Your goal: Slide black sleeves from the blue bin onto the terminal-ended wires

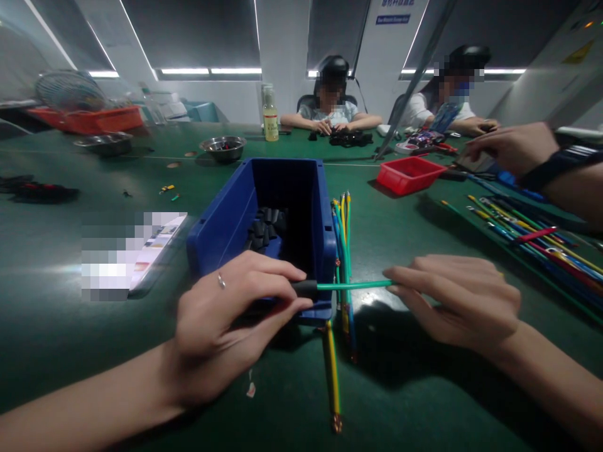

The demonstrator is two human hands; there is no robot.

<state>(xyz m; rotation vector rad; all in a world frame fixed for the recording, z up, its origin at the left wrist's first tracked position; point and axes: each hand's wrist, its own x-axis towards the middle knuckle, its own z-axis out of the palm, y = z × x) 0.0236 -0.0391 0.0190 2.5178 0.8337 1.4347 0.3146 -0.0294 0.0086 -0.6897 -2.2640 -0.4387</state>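
My left hand [230,320] pinches a short black sleeve [308,289] between thumb and fingers. From the sleeve's right end runs a green wire [355,285], its far part pinched by my right hand [456,301]. The wire is stretched level between the hands, in front of a blue bin [330,251]. Inside that bin lie several black sleeve pieces [266,229]. Along its right side rests a bunch of green, yellow and blue wires [346,251]. A yellow-green wire [334,370] with a bare copper end points toward me. How far the green wire reaches into the sleeve is hidden.
A co-worker's hand [522,150] extends over bundled cables [541,235] on the right. Beyond the bin stand a red tray [409,179], a metal bowl [223,150] and a bottle [270,116]. A phone [157,251] lies left. Two people sit across the table.
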